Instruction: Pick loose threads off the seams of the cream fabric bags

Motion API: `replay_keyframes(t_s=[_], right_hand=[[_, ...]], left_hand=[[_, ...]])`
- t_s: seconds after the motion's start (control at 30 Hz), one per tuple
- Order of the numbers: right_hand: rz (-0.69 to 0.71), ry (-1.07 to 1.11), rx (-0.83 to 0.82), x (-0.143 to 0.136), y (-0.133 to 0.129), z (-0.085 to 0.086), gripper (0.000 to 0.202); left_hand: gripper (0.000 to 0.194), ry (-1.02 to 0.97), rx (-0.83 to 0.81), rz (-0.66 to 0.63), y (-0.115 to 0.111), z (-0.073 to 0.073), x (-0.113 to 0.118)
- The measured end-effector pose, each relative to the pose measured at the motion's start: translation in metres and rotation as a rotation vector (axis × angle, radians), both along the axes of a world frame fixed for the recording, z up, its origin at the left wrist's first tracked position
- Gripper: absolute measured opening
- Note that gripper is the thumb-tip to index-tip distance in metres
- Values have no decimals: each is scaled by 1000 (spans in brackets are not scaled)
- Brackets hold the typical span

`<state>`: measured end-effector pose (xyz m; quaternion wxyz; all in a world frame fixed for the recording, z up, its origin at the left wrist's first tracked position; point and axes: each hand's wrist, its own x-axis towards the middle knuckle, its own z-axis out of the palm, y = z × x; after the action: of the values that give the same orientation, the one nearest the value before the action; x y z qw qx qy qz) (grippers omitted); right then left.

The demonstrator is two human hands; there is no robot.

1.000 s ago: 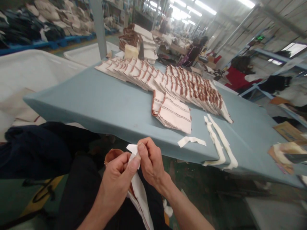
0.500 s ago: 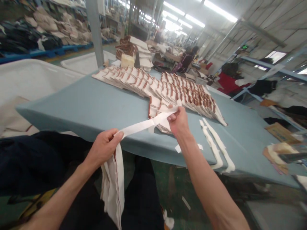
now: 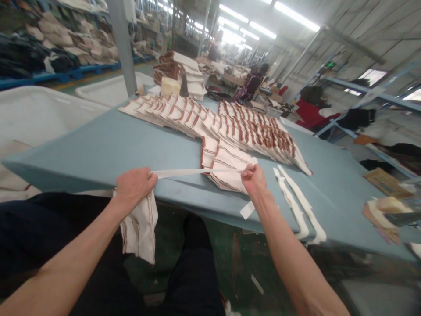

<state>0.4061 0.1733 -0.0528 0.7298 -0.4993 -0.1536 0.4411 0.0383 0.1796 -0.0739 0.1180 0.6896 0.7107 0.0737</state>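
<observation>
A narrow, flat, white cloth-like strip stretches taut at the frame's centre, above the pale-blue counter. The left hand keeps its grip clenched on 1 end, brown-edged cream fabric hanging beneath; the right hand pinches near the other. Probably light, limp, easily twisted; best held near the ends.

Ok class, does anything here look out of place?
Yes: a pale strip lies on the green floor. It may be a dropped offcut; it looks odd because other pale strips lie on the blue table.
</observation>
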Motion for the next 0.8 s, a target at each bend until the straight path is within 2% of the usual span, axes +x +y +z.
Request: replay_keyframes(t_s=[0.13, 0.23, 0.27, 0.33, 0.43, 0.5, 0.6, 0.67, 0.8], right_hand=[[-123, 3, -45, 22, -3, 27, 37], [-153, -20, -30, 33, -16, 56, 21], [-141, -29, -21, 34, -24, 66, 17], [-83, -45, -3, 29, -41, 82, 25], [42, -67, 16, 7, -68, 98, 26], [124, -72, 19, -14, -84, 102, 22], [256, -74, 16, -48, -102, 100, 23], [395, -69, 37, -73, -110, 96, 28], [625, -19, 96, -120, -120, 91, 34]], left_hand=[[35, 12, -35, 14, 3, -2, 0], [34, -24, -38, 34, 5, -3, -2], [36, -45, -32, 41, 4, -3, -3], [43, -100, -18, 73, 1, -1, -5], [63, -221, 27, 130, -7, 7, -10], [67, -320, 82, 171, -14, 13, -15], [56, -465, 164, 256, -31, 22, -23], [51, -555, 193, 300, -47, 25, -28], [39, -771, 164, 287, -90, 17, -29]])
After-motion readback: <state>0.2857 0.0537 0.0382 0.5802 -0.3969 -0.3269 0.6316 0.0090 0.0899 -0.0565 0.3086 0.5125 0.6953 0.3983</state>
